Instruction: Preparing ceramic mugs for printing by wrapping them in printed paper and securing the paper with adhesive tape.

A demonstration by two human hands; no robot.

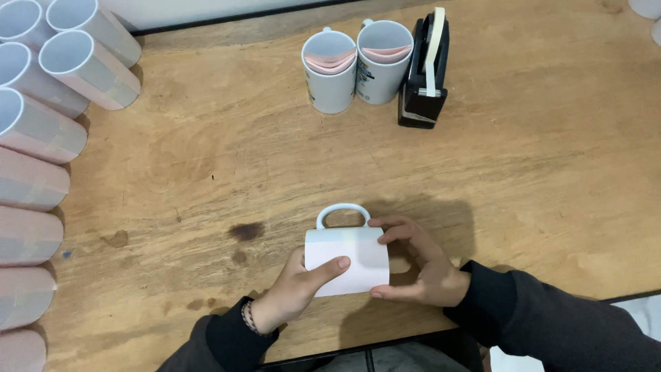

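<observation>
A white mug (pixel 348 258) lies on its side near the front edge of the wooden table (pixel 206 158), its handle pointing away from me. A white sheet of paper is wrapped around its body. My left hand (pixel 296 286) grips the mug from the left, thumb pressed on the paper. My right hand (pixel 420 265) holds the mug's right side, fingers curled over the top edge and thumb beneath.
Two upright white mugs (pixel 354 65) with pinkish paper inside stand at the back centre, next to a black tape dispenser (pixel 425 69). Several paper-wrapped mugs (pixel 41 131) lie stacked along the left edge. A dark stain (pixel 246 231) marks the wood left of the mug.
</observation>
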